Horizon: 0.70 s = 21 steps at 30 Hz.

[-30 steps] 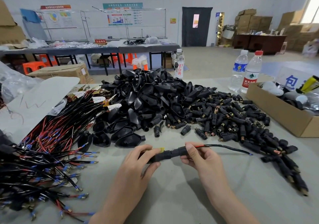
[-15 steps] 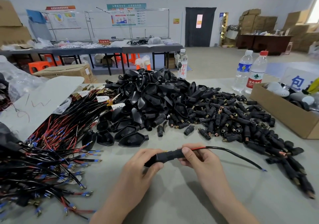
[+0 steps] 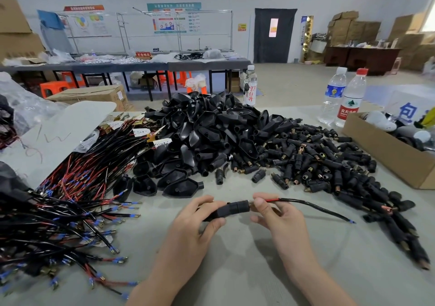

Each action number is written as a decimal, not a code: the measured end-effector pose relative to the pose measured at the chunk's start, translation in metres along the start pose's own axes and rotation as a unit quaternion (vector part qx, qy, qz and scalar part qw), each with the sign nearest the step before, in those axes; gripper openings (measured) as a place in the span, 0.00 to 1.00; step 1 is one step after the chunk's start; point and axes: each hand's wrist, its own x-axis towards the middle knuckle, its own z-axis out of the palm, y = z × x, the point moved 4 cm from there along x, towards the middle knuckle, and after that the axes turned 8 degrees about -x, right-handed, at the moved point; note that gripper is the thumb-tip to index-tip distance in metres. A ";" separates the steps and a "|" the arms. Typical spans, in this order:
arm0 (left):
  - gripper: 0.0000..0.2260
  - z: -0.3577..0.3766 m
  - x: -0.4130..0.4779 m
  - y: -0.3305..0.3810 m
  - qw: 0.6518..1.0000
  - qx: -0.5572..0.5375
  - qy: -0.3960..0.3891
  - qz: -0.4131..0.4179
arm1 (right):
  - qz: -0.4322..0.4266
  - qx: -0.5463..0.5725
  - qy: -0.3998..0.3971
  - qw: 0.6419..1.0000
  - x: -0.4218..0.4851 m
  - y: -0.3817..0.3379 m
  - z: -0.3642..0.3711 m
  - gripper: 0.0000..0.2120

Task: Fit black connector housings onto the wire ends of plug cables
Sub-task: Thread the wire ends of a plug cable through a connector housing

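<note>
2 hands point(image 3: 188, 230) point(image 3: 280, 221), 1 housing point(image 3: 231, 209), prob 1 cable point(image 3: 315, 205)

Two water bottles point(image 3: 333, 93) beside an open cardboard box point(image 3: 386, 155), orange stools point(image 3: 53, 88) by long tables point(image 3: 117, 66), dark door point(image 3: 263, 34), stacked cartons point(image 3: 353, 29)

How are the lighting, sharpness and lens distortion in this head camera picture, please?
Head view: soft, even light, faint shadows on the table; the left hand gripping the black housing and the right hand pinching the cable are sharp; wide-angle distortion bends the edges; the window top right is blown out.
</note>
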 end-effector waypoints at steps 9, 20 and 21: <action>0.14 0.000 -0.001 0.001 1.000 0.013 -0.002 0.004 | -0.002 -0.027 0.058 0.998 0.002 0.001 -0.009 0.01; 0.20 -0.003 -0.005 0.007 0.874 -0.349 0.155 -0.301 | 0.047 0.067 0.040 0.996 -0.008 0.005 0.000 0.09; 0.15 -0.001 -0.010 0.011 0.836 -0.414 0.154 -0.326 | 0.055 0.080 0.030 0.995 -0.012 0.005 0.008 0.12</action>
